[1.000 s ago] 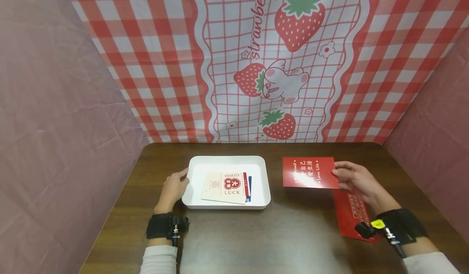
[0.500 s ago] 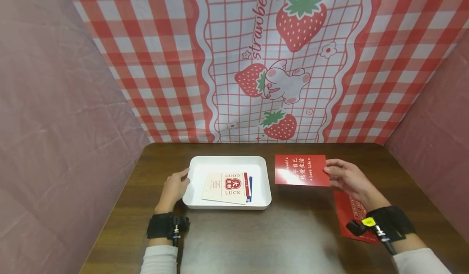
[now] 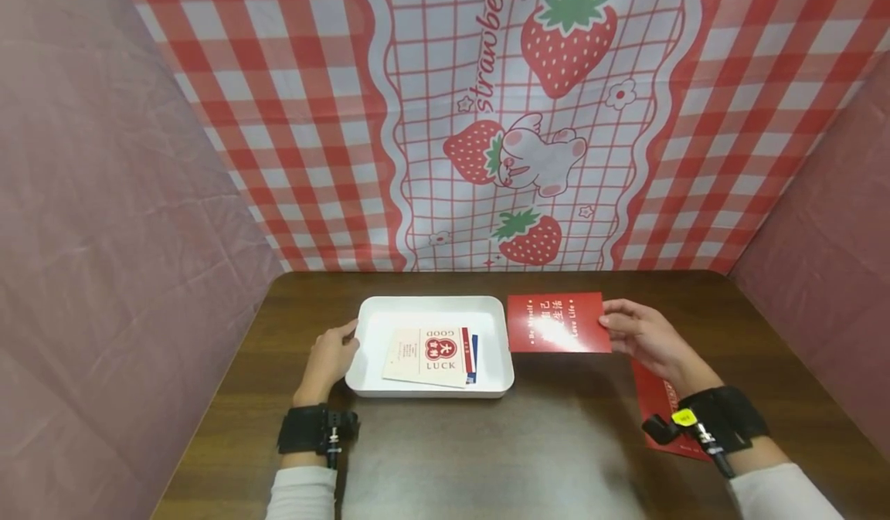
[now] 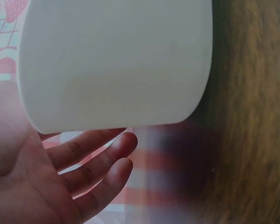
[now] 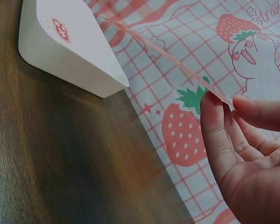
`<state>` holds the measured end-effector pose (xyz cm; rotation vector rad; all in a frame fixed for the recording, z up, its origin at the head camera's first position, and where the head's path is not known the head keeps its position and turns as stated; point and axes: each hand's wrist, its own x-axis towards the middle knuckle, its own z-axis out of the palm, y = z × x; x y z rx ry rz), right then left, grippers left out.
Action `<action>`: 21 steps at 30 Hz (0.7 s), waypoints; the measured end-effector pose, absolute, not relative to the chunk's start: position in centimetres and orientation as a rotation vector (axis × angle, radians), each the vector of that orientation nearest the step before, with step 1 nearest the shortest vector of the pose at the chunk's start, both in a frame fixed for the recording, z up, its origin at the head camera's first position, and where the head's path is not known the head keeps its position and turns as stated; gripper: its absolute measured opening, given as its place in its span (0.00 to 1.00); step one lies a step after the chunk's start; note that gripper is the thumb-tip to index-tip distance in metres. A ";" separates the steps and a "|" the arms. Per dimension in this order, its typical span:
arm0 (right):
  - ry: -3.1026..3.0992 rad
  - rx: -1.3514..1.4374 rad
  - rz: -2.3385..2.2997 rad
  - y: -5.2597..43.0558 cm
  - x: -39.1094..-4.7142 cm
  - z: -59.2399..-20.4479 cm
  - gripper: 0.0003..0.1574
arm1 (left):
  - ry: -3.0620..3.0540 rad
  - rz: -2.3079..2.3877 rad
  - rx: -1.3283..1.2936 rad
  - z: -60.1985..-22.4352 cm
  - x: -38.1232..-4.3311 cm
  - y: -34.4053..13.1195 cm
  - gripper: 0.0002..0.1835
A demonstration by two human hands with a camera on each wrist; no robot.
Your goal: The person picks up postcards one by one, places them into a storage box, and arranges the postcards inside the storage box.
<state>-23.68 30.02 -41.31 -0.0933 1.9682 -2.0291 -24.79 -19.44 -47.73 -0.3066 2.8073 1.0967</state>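
Note:
In the head view a white tray [image 3: 365,365] holds a cream "GOOD LUCK" card [image 3: 406,358], with a blue-edged card [image 3: 474,350] partly hidden under it. My left hand [image 3: 330,356] holds the tray's left end; in the left wrist view several fingers [image 4: 100,175] sit loosely bent past the tray's edge, and the thumb is mostly out of sight. To the right, my right hand [image 3: 650,338] pinches a flat red card [image 3: 549,323], lettered "Be Myself" and "Love Life", by its right edge. The card is raised above the table, its left edge close to the tray's right rim.
Another red card [image 3: 653,419] lies on the brown wooden table [image 3: 459,458], partly covered by my right forearm. A checked strawberry-print cloth [image 3: 514,118] hangs behind the table. Pink cloth walls [image 3: 125,273] flank it on both sides.
My right hand has moved left with the red card, bringing it up to the tray's right rim. The left hand and the tray stay where they were.

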 end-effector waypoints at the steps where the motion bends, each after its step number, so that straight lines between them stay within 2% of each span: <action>1: 1.966 -0.098 -2.030 29.9 -23.7 -41.3 0.07 | 2.807 1.098 -0.306 -47.7 -24.8 -19.4 0.26; 21: 1.957 -0.045 -2.024 27.9 -24.3 -40.8 0.10 | 2.807 1.104 -0.306 -47.7 -24.8 -19.5 0.26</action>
